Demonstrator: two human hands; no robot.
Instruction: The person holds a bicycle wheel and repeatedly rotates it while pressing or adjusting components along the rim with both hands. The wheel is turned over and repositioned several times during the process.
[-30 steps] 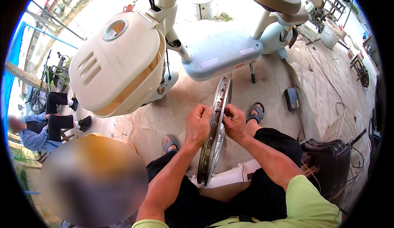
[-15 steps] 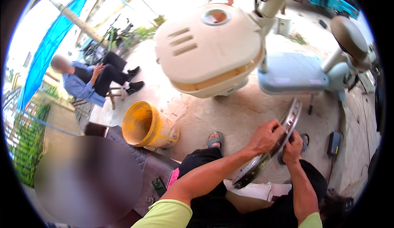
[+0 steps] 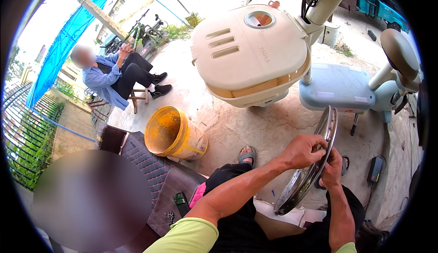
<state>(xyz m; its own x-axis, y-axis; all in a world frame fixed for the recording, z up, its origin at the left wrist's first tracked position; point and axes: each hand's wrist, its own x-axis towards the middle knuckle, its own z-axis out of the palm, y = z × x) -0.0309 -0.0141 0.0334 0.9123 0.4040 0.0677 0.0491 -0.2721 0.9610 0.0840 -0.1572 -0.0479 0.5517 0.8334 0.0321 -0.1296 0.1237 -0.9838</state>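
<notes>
A shiny metal wheel rim (image 3: 297,197) stands tilted on edge between my knees, its lower end close to my lap. My left hand (image 3: 305,152) is closed at its left side, fingers curled and thumb pressed against the index finger. On the opposite side my right hand (image 3: 333,167) grips the rim from below, its fingers partly hidden behind the metal. Whether anything small sits in the left fingers cannot be made out.
A yellow bucket (image 3: 195,144) stands left of my foot. Beyond are a cream scooter basket (image 3: 248,54) and a pale blue footboard (image 3: 335,85). A black box (image 3: 375,169) lies right. A person (image 3: 107,77) sits far left; a quilted seat (image 3: 146,166) is nearer.
My view has shifted, so the surroundings sit further right. The rim stands slightly more upright, with both hands still on it. The seated person's hands have risen.
</notes>
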